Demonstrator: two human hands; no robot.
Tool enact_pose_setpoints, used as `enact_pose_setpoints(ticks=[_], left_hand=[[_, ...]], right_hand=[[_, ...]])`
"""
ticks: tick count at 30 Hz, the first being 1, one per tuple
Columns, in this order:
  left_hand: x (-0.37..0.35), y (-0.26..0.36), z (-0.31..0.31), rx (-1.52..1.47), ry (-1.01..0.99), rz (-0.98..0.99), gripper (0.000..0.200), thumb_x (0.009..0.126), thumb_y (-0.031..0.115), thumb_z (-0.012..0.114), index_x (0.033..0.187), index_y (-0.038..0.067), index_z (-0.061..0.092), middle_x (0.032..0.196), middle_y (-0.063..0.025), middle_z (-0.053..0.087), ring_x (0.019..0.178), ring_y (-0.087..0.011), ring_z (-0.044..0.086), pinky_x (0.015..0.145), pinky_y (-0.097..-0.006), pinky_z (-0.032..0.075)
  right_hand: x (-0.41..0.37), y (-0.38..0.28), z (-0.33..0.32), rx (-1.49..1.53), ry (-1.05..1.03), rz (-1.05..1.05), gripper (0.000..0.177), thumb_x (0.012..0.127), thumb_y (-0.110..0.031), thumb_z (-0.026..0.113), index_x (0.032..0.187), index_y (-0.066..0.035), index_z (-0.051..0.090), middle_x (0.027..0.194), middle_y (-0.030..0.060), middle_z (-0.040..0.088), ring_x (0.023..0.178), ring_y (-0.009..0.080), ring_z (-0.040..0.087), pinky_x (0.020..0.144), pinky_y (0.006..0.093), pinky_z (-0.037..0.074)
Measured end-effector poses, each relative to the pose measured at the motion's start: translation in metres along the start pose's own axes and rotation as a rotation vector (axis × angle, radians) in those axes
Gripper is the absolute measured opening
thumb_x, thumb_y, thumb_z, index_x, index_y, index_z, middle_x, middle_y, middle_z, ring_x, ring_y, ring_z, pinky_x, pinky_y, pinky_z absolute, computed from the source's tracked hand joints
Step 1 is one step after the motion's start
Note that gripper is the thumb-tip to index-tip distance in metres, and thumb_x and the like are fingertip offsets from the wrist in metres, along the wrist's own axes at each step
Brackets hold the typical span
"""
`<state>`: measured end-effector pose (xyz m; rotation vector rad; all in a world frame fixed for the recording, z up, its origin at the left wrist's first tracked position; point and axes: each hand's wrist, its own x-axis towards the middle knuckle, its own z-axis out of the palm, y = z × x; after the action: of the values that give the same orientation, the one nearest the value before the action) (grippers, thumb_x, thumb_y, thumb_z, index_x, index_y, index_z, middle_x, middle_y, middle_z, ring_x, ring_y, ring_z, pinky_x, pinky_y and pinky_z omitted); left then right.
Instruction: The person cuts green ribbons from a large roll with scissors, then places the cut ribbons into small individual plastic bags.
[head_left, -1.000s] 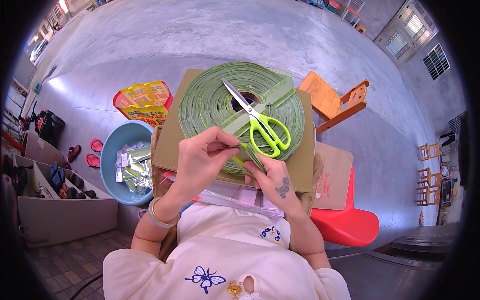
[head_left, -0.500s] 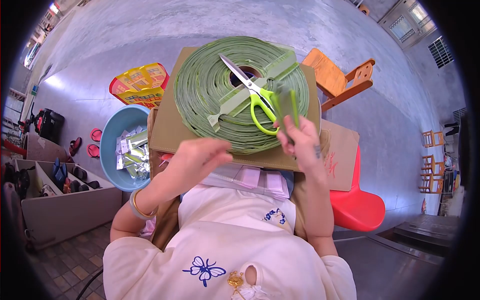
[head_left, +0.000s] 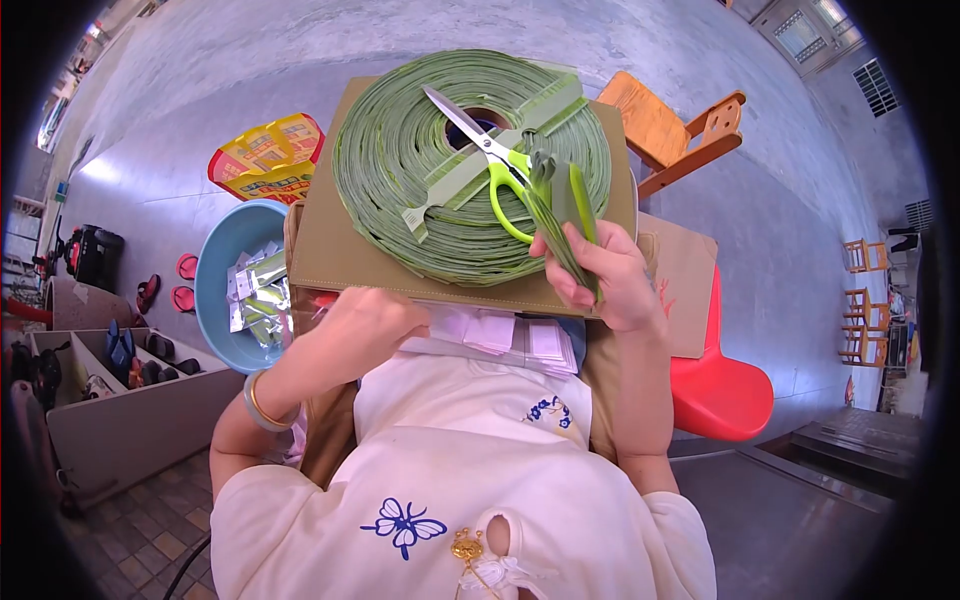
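A large coil of green strip (head_left: 385, 150) lies on a brown board (head_left: 325, 250). Scissors with lime-green handles (head_left: 500, 195) rest on it, blades toward the upper left, beside a flat pale green strip (head_left: 550, 105). My right hand (head_left: 605, 275) grips a folded bundle of green strips (head_left: 562, 215), which covers part of the scissor handles. My left hand (head_left: 370, 325) is closed at the board's near edge, over the plastic packets (head_left: 480, 330) at my lap; what its fingers hold, if anything, is hidden.
At the left stands a blue basin (head_left: 215, 290) with silvery packets, near a yellow and red bag (head_left: 265, 160). A wooden chair (head_left: 650, 120) is at the right, above a cardboard piece (head_left: 680, 270) and a red seat (head_left: 720, 395). A shoe rack (head_left: 130, 435) stands lower left.
My left hand has moved down and left toward the packets, its fingers drawn together. My right hand has turned with the green bundle, which hangs stiller and clearer. The whole view has shifted slightly.
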<state>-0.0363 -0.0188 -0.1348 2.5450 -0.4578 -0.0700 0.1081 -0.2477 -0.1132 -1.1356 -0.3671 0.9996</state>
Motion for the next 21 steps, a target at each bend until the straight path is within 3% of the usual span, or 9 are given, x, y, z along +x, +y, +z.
enact_pose_setpoints(ticks=[3,6,8,9,11,13,16,19,21], left_hand=[[0.013,0.02,-0.042,-0.082,0.134,-0.043,0.007,0.067,0.0,0.057,0.07,0.005,0.061,0.065,-0.0097,0.061,0.062,-0.0258,0.06,0.053,-0.0346,0.046],[0.028,0.038,-0.07,-0.113,0.653,-0.311,0.008,0.066,-0.003,0.062,0.074,0.001,0.061,0.065,-0.0099,0.061,0.059,-0.0239,0.06,0.052,-0.0286,0.047],[0.043,0.039,-0.066,0.157,0.759,-0.134,0.01,0.067,0.0,0.06,0.077,0.004,0.061,0.065,-0.0081,0.057,0.056,-0.0219,0.058,0.049,-0.0303,0.045],[0.049,0.04,-0.061,0.292,0.806,-0.044,0.012,0.068,0.002,0.059,0.079,0.005,0.06,0.066,-0.0071,0.055,0.055,-0.0208,0.057,0.047,-0.0311,0.045],[0.055,0.046,-0.044,0.353,0.517,0.028,0.014,0.068,0.002,0.061,0.081,0.006,0.06,0.073,-0.0066,0.055,0.06,-0.0199,0.058,0.049,-0.0315,0.046],[0.063,0.045,-0.026,0.283,0.545,0.084,0.015,0.069,0.005,0.062,0.083,0.007,0.061,0.081,-0.0074,0.057,0.07,-0.0215,0.059,0.053,-0.0308,0.048],[0.067,0.029,-0.026,0.159,0.596,0.205,0.023,0.071,0.005,0.064,0.094,0.009,0.065,0.093,-0.0085,0.06,0.083,-0.0226,0.061,0.06,-0.0284,0.049],[0.062,0.001,-0.022,-0.154,0.546,0.204,0.028,0.076,0.006,0.063,0.105,0.009,0.064,0.101,-0.0112,0.061,0.089,-0.022,0.062,0.066,-0.0279,0.051],[0.05,-0.01,-0.027,-0.604,0.371,0.015,0.03,0.08,0.007,0.06,0.11,0.006,0.061,0.105,-0.0139,0.061,0.089,-0.0212,0.062,0.07,-0.0283,0.052]], right_hand=[[-0.005,-0.003,-0.002,0.14,-0.266,0.024,0.032,0.093,-0.026,0.044,0.101,0.004,0.054,0.057,0.0023,0.047,0.04,0.0038,0.035,0.038,0.0174,0.026],[-0.012,-0.004,0.003,0.126,-0.406,0.017,0.035,0.093,-0.025,0.044,0.11,0.005,0.048,0.061,0.0056,0.049,0.041,0.0056,0.037,0.037,0.0183,0.026],[-0.013,-0.008,0.021,0.055,-0.406,0.067,0.036,0.093,-0.022,0.043,0.115,0.006,0.044,0.069,0.0104,0.051,0.042,0.0083,0.041,0.036,0.0201,0.027],[-0.009,-0.006,0.03,0.033,-0.326,0.039,0.039,0.093,-0.023,0.043,0.12,0.004,0.04,0.064,0.0086,0.05,0.041,0.0084,0.039,0.037,0.0201,0.028],[0.001,-0.005,0.039,0.033,-0.195,0.017,0.04,0.093,-0.024,0.042,0.123,0.003,0.039,0.06,0.0066,0.048,0.041,0.0082,0.037,0.037,0.0204,0.027],[0.007,-0.002,0.047,0.033,-0.011,0.001,0.039,0.095,-0.026,0.039,0.121,0.002,0.042,0.054,0.0019,0.043,0.039,0.0067,0.032,0.036,0.0203,0.026],[0.013,0.001,0.037,0.167,0.032,0.018,0.035,0.095,-0.026,0.037,0.114,0.002,0.047,0.053,-0.0002,0.041,0.038,0.0052,0.031,0.035,0.0194,0.025],[0.022,0.009,0.026,0.285,0.065,0.026,0.037,0.096,-0.025,0.033,0.115,0.004,0.046,0.054,-0.0024,0.036,0.038,0.0043,0.03,0.035,0.0187,0.025],[0.025,0.008,0.021,0.306,0.071,-0.012,0.038,0.096,-0.026,0.034,0.115,0.004,0.047,0.054,-0.0026,0.036,0.038,0.0044,0.03,0.035,0.0189,0.025]])
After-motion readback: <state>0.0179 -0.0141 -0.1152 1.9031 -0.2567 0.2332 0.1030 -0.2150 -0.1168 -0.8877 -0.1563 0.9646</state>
